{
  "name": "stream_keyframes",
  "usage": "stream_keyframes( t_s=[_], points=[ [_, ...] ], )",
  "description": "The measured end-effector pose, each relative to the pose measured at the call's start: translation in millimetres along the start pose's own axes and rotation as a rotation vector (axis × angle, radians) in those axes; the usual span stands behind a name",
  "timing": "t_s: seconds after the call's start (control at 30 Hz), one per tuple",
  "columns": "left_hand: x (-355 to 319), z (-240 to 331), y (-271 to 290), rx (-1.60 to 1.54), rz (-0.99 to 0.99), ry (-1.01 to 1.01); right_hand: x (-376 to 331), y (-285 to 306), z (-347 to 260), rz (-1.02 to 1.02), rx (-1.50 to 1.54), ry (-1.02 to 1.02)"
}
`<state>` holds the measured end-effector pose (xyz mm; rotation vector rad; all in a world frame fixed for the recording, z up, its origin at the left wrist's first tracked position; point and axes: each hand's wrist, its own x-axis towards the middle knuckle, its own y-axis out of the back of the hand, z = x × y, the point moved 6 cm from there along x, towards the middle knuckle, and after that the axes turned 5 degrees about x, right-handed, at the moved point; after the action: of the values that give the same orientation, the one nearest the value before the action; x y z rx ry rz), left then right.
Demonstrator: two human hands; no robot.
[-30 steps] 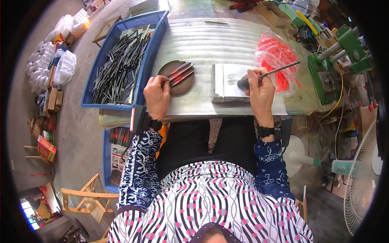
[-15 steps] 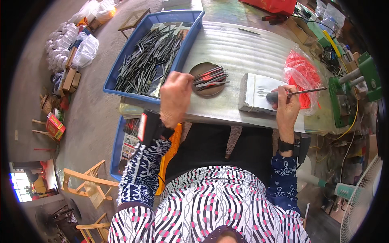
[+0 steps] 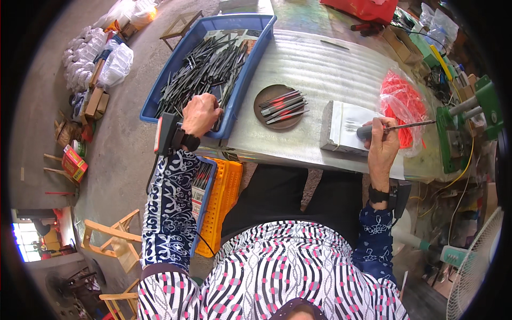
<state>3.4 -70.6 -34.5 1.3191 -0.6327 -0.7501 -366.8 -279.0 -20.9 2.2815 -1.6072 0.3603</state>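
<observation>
My left hand (image 3: 201, 115) is at the near end of a blue plastic tray (image 3: 246, 69) heaped with thin dark metal strips (image 3: 205, 69). Its fingers are curled down among the strips, and what they pinch is hidden. My right hand (image 3: 383, 140) is closed around a tool with a thick dark-grey handle (image 3: 364, 133) and a long thin shaft (image 3: 410, 125) pointing right. Just left of that hand lies a white-topped block (image 3: 341, 125) with small marks on its paper. Between the hands, a round brown dish (image 3: 265, 96) holds several dark strips with red parts.
Red strands in a clear bag (image 3: 402, 106) lie beyond my right hand. A green machine (image 3: 450, 128) stands at the right, above a fan (image 3: 474, 256). Below the table, a yellow crate (image 3: 221, 200) sits beside another blue tray. Wooden stools (image 3: 114, 240) stand on the left.
My left hand has moved left from beside the dish to the tray's near end. My right hand still holds the tool over the block's edge, almost in the same place.
</observation>
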Motion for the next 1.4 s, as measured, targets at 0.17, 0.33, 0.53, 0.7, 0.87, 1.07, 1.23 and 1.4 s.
stream_keyframes(
  t_s=[0.17,0.33,0.53,0.7,0.87,1.07,1.23,1.4],
  points=[
    [9.0,-5.5,-12.3,-0.037,-0.097,-0.052,0.3,0.6,0.0,-0.001,-0.011,0.014],
    [3.4,-2.8,-2.9,-0.027,0.065,-0.045,-1.2,-0.7,-0.5,0.02,0.104,0.025],
    [-11.1,19.2,30.4,-0.271,0.324,-0.055,-2.3,-0.2,3.3,0.035,0.09,0.057],
    [-26.3,61.4,53.0,-0.668,0.334,-0.108,-2.1,-0.5,3.0,0.041,0.023,0.035],
    [-36.5,134.7,47.8,-0.704,0.196,-0.273,-2.6,-0.9,-10.2,0.048,-0.043,0.098],
    [-50.8,222.5,31.2,-0.5,0.244,-0.586,6.6,43.8,-21.9,0.127,-0.27,0.107],
    [-53.8,264.3,17.1,-0.448,0.243,-0.69,27.3,101.0,-5.8,0.141,-0.588,0.039],
    [-51.4,285.3,5.7,-0.36,0.284,-0.771,23.9,116.6,13.6,0.025,-0.799,0.108]
  ],
)
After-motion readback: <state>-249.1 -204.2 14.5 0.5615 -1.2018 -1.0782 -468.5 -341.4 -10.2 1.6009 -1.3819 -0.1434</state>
